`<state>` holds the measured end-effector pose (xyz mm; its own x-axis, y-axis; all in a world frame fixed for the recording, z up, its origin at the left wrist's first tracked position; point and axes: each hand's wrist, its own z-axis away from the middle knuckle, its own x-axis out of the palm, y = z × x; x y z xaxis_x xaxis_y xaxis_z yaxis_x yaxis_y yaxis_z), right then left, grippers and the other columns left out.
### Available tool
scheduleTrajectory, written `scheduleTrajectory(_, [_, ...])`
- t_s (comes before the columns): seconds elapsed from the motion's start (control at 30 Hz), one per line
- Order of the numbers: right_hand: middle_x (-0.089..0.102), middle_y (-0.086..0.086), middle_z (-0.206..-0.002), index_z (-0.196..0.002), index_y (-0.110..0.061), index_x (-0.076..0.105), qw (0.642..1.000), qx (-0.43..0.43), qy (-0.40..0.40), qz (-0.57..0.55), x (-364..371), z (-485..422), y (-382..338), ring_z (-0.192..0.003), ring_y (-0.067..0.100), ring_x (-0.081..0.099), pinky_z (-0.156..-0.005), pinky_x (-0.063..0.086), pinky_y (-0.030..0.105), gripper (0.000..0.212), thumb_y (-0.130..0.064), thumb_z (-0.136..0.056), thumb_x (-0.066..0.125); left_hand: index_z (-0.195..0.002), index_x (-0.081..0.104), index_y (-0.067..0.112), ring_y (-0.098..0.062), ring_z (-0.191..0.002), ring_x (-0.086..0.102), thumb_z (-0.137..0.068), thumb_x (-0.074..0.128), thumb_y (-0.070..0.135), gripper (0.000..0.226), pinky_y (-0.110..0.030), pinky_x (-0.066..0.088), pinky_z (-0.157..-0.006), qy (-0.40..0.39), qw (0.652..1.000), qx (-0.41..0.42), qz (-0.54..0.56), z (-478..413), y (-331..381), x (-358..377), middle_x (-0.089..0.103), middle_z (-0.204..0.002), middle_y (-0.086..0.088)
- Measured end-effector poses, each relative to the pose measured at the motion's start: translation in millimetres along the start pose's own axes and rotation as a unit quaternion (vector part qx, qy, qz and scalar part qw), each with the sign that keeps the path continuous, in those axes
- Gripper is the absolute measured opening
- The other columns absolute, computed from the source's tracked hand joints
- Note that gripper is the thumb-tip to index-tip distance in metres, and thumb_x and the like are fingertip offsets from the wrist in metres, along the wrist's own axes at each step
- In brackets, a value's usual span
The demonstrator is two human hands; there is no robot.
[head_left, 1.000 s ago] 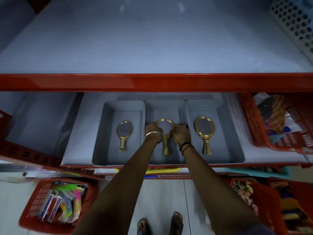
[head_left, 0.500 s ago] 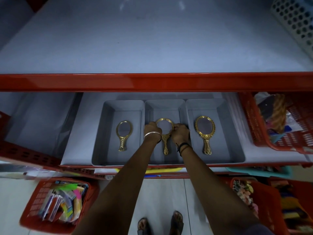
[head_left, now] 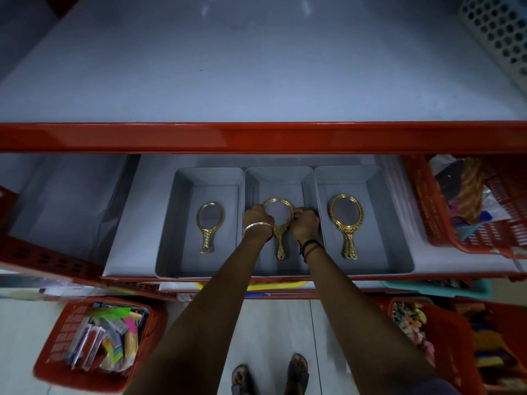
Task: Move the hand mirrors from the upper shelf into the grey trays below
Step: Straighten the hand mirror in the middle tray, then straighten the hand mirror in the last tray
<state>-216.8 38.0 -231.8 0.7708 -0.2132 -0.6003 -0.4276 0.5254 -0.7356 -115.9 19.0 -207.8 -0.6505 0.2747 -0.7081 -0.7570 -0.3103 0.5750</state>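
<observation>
Nearly finished, by the look of it. Three grey trays sit side by side on the lower shelf, and each one has a gold hand mirror in it. The left tray point(head_left: 182, 223) holds a small oval mirror point(head_left: 209, 227) lying flat, handle toward the front. The right tray point(head_left: 382, 223) holds a larger ornate mirror point(head_left: 346, 223), also flat and handle forward. Neither is being touched.

The middle tray point(head_left: 278, 178) is where the work is. A round mirror point(head_left: 279, 213) lies there with its handle pointing toward the person, and both hands are on its frame: the left hand point(head_left: 258, 219), with a silver bangle at the wrist, curls its fingers against the left edge of the rim, and the right hand point(head_left: 305, 223), with dark bands at the wrist, pinches the right edge. Whether the mirror rests fully on the tray floor or is held just off it I cannot tell from here.

Above, the upper shelf point(head_left: 256, 67) shows bare grey board across all I can see of it, with no mirror on it; only a white perforated basket point(head_left: 496, 32) stands at its far right corner. So I judge that what remains is to settle this last mirror straight and let go.
</observation>
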Motion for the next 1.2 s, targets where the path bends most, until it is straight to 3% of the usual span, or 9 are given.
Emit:
scheduleTrajectory(0.27, [0.070,0.018,-0.088,-0.089,0.006,0.070,1.000,0.016,-0.024,0.009,-4.0,6.9,-4.1,-0.071,0.017,0.054,-0.040,0.023,0.012,0.016,-0.005,-0.086,0.059,-0.112,0.062,-0.010,-0.037,-0.106,0.063,-0.089,0.046,-0.001,0.029,-0.035,0.053,-0.083,0.019,1.000,0.004,-0.004,5.0,1.3,-3.9,0.064,-0.116,-0.027])
scheduleTrajectory(0.4, [0.046,0.003,-0.056,-0.051,-0.009,0.046,1.000,-0.010,-0.029,-0.003,-18.1,10.9,-5.7,-0.061,0.018,0.046,-0.044,0.027,0.020,0.038,-0.008,-0.087,0.059,-0.117,0.057,-0.009,-0.039,-0.110,0.060,-0.089,0.046,-0.003,0.031,-0.039,0.052,-0.087,0.042,0.999,0.004,-0.017,13.7,11.3,-12.0,0.061,-0.119,-0.027])
scheduleTrajectory(0.5, [0.056,0.011,-0.075,-0.077,0.011,0.061,0.996,-0.083,-0.031,-0.031,-45.9,20.0,-7.8,-0.076,0.017,0.050,-0.060,0.034,0.022,0.024,-0.010,-0.087,0.061,-0.121,0.055,-0.007,-0.041,-0.111,0.059,-0.089,0.042,-0.004,0.035,-0.042,0.051,-0.090,0.073,0.996,0.055,-0.013,19.0,25.5,-14.7,0.061,-0.120,-0.028])
scheduleTrajectory(0.63, [0.065,0.009,-0.094,-0.100,0.005,0.066,0.990,-0.090,0.027,-0.100,-92.8,19.4,13.9,-0.089,0.018,0.058,-0.070,0.042,0.008,0.018,-0.006,-0.086,0.062,-0.119,0.062,-0.001,-0.035,-0.112,0.060,-0.090,0.043,0.000,0.035,-0.032,0.048,-0.096,0.069,0.986,0.145,0.035,30.1,49.0,3.4,0.060,-0.125,-0.021])
scheduleTrajectory(0.77, [0.070,0.024,-0.104,-0.097,0.006,0.068,0.996,-0.038,0.073,-0.026,-129.8,2.1,48.5,-0.100,0.036,0.065,-0.076,0.045,0.027,0.018,-0.004,-0.086,0.059,-0.104,0.067,-0.004,-0.035,-0.106,0.062,-0.089,0.043,-0.002,0.028,-0.029,0.045,-0.089,0.021,0.981,0.181,0.073,51.0,81.5,37.9,0.065,-0.113,-0.023])
scheduleTrajectory(1.0, [0.068,0.022,-0.109,-0.100,0.008,0.066,0.993,0.094,-0.033,0.067,-144.8,-26.1,75.4,-0.093,0.032,0.064,-0.078,0.052,0.036,0.025,-0.009,-0.085,0.055,-0.130,0.050,-0.005,-0.032,-0.123,0.054,-0.097,0.043,0.007,0.037,-0.032,0.045,-0.101,-0.139,0.987,0.072,-0.038,67.0,107.7,89.9,0.055,-0.135,-0.020])
scheduleTrajectory(1.07, [0.069,0.019,-0.096,-0.081,0.005,0.066,0.987,0.112,-0.082,0.080,-141.1,-30.5,84.4,-0.087,0.029,0.065,-0.067,0.057,0.033,0.018,-0.010,-0.083,0.056,-0.134,0.047,-0.005,-0.032,-0.127,0.051,-0.098,0.041,0.007,0.039,-0.033,0.044,-0.102,-0.164,0.984,0.046,-0.058,67.4,107.7,100.0,0.052,-0.138,-0.019])
scheduleTrajectory(1.13, [0.060,0.013,-0.081,-0.054,-0.007,0.049,0.983,0.117,-0.104,0.091,-138.0,-29.0,88.3,-0.078,0.023,0.058,-0.045,0.040,0.021,0.031,-0.008,-0.085,0.052,-0.133,0.047,-0.006,-0.031,-0.127,0.052,-0.097,0.041,0.005,0.038,-0.032,0.045,-0.102,-0.178,0.981,0.034,-0.068,70.0,107.5,102.3,0.052,-0.138,-0.020])
scheduleTrajectory(1.2, [0.052,0.007,-0.069,-0.049,-0.013,0.038,0.982,0.131,-0.107,0.082,-136.5,-27.3,89.4,-0.070,0.020,0.051,-0.039,0.028,0.018,0.039,-0.006,-0.086,0.048,-0.123,0.056,-0.007,-0.029,-0.120,0.058,-0.092,0.052,0.001,0.033,-0.030,0.049,-0.096,-0.181,0.979,0.039,-0.083,66.5,107.3,105.5,0.059,-0.131,-0.020])
